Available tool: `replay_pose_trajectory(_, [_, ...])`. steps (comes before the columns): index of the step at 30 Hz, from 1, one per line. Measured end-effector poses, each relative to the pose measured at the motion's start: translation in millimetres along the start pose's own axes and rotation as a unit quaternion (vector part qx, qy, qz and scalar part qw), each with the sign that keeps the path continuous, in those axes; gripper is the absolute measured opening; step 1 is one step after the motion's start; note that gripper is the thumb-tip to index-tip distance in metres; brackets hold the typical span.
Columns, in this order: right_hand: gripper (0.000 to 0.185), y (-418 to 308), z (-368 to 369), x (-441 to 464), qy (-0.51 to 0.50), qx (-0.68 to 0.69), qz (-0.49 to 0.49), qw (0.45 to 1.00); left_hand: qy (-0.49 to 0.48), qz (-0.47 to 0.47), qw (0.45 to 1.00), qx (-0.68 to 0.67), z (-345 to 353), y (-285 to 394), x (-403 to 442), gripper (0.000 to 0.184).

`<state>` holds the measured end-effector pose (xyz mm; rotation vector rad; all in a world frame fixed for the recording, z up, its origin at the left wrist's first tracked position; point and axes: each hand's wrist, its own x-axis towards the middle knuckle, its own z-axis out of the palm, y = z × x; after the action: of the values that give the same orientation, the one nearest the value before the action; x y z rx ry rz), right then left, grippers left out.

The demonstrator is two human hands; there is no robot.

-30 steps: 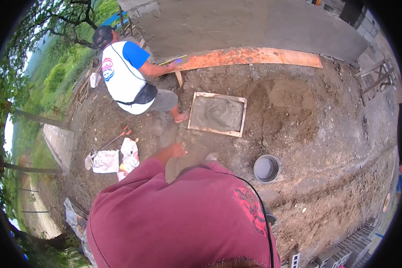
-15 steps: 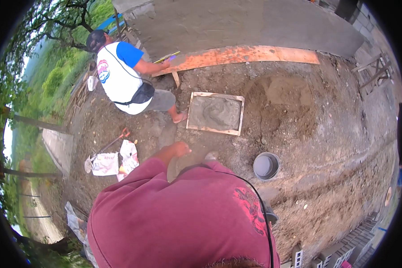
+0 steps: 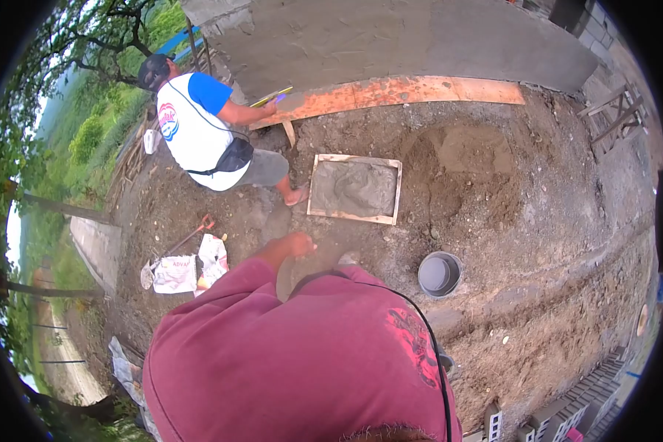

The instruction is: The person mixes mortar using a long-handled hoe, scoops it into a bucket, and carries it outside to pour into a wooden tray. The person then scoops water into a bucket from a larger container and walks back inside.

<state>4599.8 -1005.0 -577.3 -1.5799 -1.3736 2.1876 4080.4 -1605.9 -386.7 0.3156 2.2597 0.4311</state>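
Observation:
My left hand [image 3: 300, 244] hangs past the end of my maroon sleeve [image 3: 236, 278], above the dirt and below the mortar tray. Its fingers look curled in; what they hold, if anything, is too small to tell. My right hand does not show. Ahead lies a wood-framed tray [image 3: 354, 219] with wet grey mortar [image 3: 357, 186] in it. A round grey bucket [image 3: 440, 275] stands right of my left hand. A co-worker [image 3: 206, 132] in a white and blue shirt bends at the upper left, holding a yellow-edged tool [image 3: 271, 96] by the long board [image 3: 412, 91].
A plastered wall [image 3: 390, 44] runs behind the board. Loose sand [image 3: 475, 151] lies right of the tray. White sacks [image 3: 175, 274] and a shovel [image 3: 191, 237] are at the left. Hollow blocks [image 3: 493, 422] sit at the lower right, and a wooden trestle [image 3: 617, 118] at the upper right.
The co-worker's head and the hand with the tool have shifted a little to the left in view. My left hand stays near the same place, with its fingers still curled.

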Motion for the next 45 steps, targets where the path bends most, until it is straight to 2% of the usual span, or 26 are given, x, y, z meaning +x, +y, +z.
replay_pose_trajectory(3, [0.04,-26,28,-13,0.045,0.076,0.061,0.994,-0.036,-0.011,0.999,0.026,-9,2,1,0.048])
replay_pose_trajectory(6, [0.039,-55,60,-30,0.089,0.15,0.122,0.977,-0.03,-0.022,0.999,0.024,-13,5,-5,0.048])
replay_pose_trajectory(9, [0.03,-44,42,-9,0.08,0.128,0.124,0.981,-0.031,-0.027,0.999,0.033,-12,-1,-2,0.047])
replay_pose_trajectory(12, [0.025,-47,44,-4,0.11,0.168,0.148,0.968,-0.018,0.036,0.997,0.064,2,-28,8,0.047])
replay_pose_trajectory(15, [0.025,-81,77,-33,0.145,0.161,0.18,0.96,-0.023,0.052,0.997,0.049,16,-49,16,0.046])
replay_pose_trajectory(18, [0.024,-32,28,5,0.099,0.169,0.166,0.966,-0.031,0.009,0.998,0.062,-2,-21,-10,0.047])
replay_pose_trajectory(21, [0.027,-59,65,-23,0.149,0.139,0.159,0.966,0.022,0.009,0.999,0.036,16,-27,-6,0.045])
replay_pose_trajectory(27, [0.033,3,1,17,0.013,0.139,0.138,0.981,-0.012,-0.003,0.997,0.073,5,-2,-14,0.049])
replay_pose_trajectory(30, [0.035,-43,51,-30,0.074,0.145,0.131,0.978,-0.01,0.019,0.998,0.065,9,-7,-4,0.049])
replay_pose_trajectory(33, [0.037,-45,53,-35,0.06,0.143,0.14,0.978,-0.047,-0.013,0.998,0.048,-3,5,-2,0.047])
replay_pose_trajectory(36, [0.036,-47,55,-37,0.083,0.13,0.131,0.979,-0.015,0.02,0.999,0.037,2,-4,8,0.046])
replay_pose_trajectory(39, [0.035,1,5,8,0.018,0.092,0.1,0.991,-0.035,-0.004,0.999,0.031,-4,7,5,0.048])
replay_pose_trajectory(42, [0.034,-26,37,-11,0.099,0.112,0.126,0.981,-0.043,-0.01,0.999,0.029,-5,11,2,0.048])
replay_pose_trajectory(45, [0.033,-16,28,-2,0.094,0.126,0.132,0.979,-0.06,-0.028,0.998,0.01,-4,10,2,0.047])
